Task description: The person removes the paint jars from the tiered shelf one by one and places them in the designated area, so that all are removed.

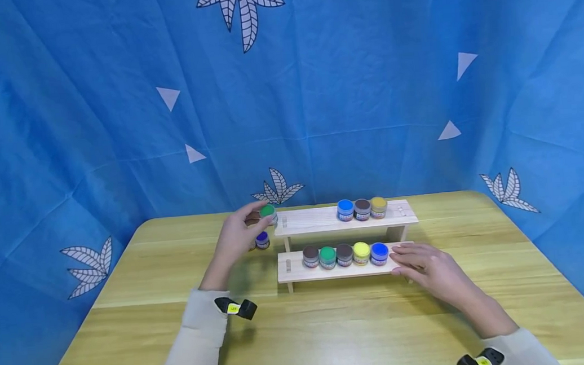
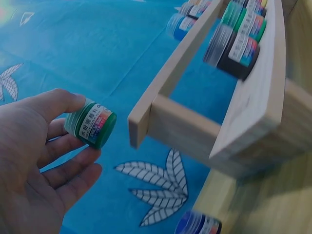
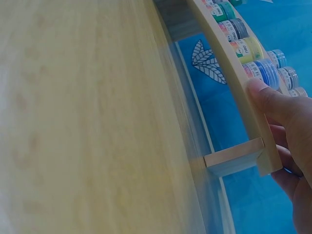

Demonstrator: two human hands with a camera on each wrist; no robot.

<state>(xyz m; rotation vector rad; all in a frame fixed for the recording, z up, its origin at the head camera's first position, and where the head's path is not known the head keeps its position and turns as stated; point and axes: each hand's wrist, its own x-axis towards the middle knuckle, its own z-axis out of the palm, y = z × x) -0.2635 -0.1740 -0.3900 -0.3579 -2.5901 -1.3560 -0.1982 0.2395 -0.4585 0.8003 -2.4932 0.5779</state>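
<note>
My left hand holds a small green-lidded paint jar between thumb and fingers, just off the left end of the wooden rack's upper shelf. The left wrist view shows the jar tipped on its side relative to that camera. At the right end of the lower shelf, my right hand grips the board, thumb along the front edge and fingers toward the back. Its thumb tip lies close beside a blue paint jar, the rightmost in a row of several jars on that shelf.
Blue, dark brown and ochre jars stand on the upper shelf's right part. On the table, a dark blue jar sits left of the rack, with others partly hidden by the left hand. A blue patterned cloth hangs behind.
</note>
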